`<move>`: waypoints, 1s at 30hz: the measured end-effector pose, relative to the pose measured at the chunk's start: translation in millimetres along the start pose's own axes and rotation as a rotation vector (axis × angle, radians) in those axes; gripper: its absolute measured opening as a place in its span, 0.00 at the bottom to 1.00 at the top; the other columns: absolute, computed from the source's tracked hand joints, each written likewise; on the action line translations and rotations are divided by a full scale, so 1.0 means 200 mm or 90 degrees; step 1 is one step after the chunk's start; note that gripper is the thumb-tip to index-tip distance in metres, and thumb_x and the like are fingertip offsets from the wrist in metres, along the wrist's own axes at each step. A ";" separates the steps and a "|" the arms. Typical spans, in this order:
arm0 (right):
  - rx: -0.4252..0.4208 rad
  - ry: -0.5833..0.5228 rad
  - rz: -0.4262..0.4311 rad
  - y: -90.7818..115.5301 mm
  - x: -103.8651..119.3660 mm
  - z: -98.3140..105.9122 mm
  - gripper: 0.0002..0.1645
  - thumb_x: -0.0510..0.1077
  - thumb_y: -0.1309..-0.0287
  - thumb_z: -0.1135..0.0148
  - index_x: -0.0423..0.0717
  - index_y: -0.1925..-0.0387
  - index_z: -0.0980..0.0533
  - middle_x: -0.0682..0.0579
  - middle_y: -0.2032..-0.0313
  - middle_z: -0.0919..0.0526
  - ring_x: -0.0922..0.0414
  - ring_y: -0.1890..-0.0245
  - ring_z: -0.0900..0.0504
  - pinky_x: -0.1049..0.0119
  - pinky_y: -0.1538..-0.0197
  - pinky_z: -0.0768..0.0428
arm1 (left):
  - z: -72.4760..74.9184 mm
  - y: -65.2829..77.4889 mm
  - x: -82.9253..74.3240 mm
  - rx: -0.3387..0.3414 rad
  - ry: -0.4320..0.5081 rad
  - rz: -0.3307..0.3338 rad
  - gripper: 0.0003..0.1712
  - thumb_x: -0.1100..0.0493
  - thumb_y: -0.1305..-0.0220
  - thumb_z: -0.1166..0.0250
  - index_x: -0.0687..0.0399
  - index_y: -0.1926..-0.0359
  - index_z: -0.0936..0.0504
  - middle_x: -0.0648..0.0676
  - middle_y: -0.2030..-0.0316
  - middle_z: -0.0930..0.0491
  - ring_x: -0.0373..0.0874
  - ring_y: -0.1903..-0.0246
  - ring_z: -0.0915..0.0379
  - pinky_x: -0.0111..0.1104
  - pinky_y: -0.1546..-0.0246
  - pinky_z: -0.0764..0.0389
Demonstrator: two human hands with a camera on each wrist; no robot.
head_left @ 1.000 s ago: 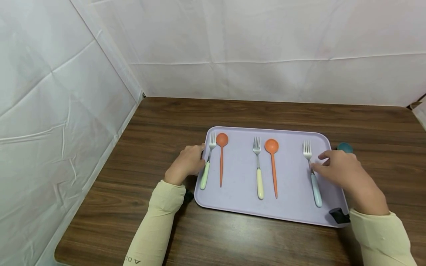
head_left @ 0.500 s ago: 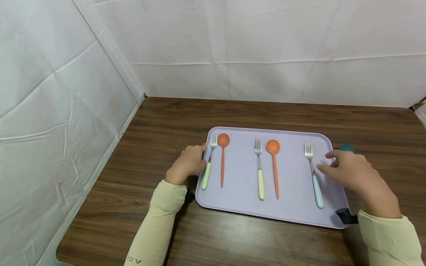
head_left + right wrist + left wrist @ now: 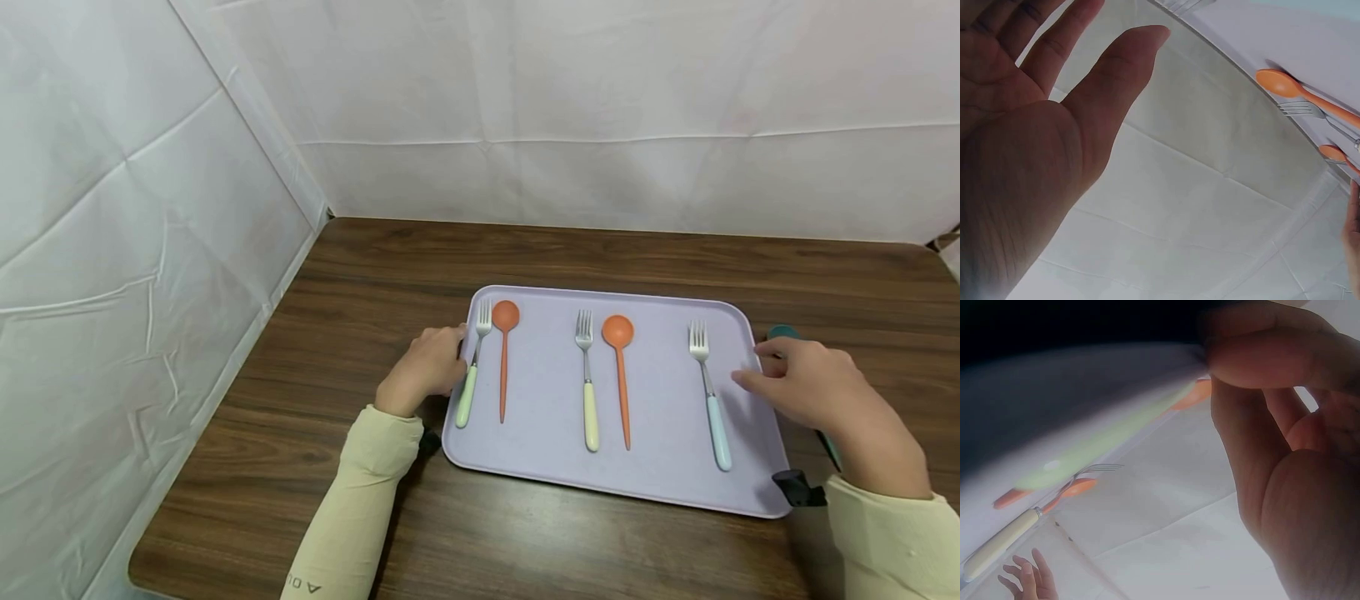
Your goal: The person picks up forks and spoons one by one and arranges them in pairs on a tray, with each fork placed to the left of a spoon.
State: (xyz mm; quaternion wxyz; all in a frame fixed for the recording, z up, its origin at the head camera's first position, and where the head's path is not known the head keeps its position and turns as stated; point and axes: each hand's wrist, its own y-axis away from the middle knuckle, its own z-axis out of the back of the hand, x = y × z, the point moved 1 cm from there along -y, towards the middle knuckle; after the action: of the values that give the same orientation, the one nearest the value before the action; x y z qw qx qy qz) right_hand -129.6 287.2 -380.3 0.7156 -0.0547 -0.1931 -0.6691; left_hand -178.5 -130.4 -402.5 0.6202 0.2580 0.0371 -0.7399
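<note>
A lilac tray (image 3: 536, 433) bears three forks and two orange spoons. My left hand (image 3: 425, 367) pinches the tray's left rim between thumb and fingers, beside the green-handled fork (image 3: 468, 383). An orange spoon (image 3: 505, 333) lies just right of that fork. Mid-tray are a cream-handled fork (image 3: 588, 400) and another orange spoon (image 3: 618, 333). My right hand (image 3: 821, 392) hovers over the right rim, thumb and fingers apart, holding nothing. To its left lies the blue-handled fork (image 3: 717, 429). A teal utensil (image 3: 783, 332) lies outside the tray, mostly hidden behind this hand.
The tray stands on a dark wooden table (image 3: 615, 546). White cloth (image 3: 600, 108) hangs behind the table, and more white cloth (image 3: 97, 250) hangs along its left side. A black device (image 3: 798, 487) shows by the right wrist, over the tray's near right corner.
My right hand has drawn away to the right from the blue-handled fork, which stays on the tray. More of the teal utensil's handle shows now. My left hand keeps its place.
</note>
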 end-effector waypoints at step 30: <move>0.010 0.052 -0.111 0.00 -0.13 0.02 0.45 0.59 0.47 0.40 0.18 0.51 0.38 0.28 0.61 0.24 0.28 0.61 0.29 0.39 0.64 0.29 | 0.00 0.00 0.00 0.004 0.019 0.007 0.33 0.66 0.39 0.46 0.59 0.32 0.40 0.62 0.49 0.28 0.42 0.87 0.28 0.31 0.85 0.26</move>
State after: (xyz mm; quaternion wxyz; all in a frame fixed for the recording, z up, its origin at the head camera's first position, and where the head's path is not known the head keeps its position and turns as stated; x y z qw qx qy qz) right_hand -130.8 312.9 -386.4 0.6625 -0.0046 -0.1727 -0.7288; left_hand -178.4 -131.7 -402.2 0.6231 0.2711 0.0429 -0.7324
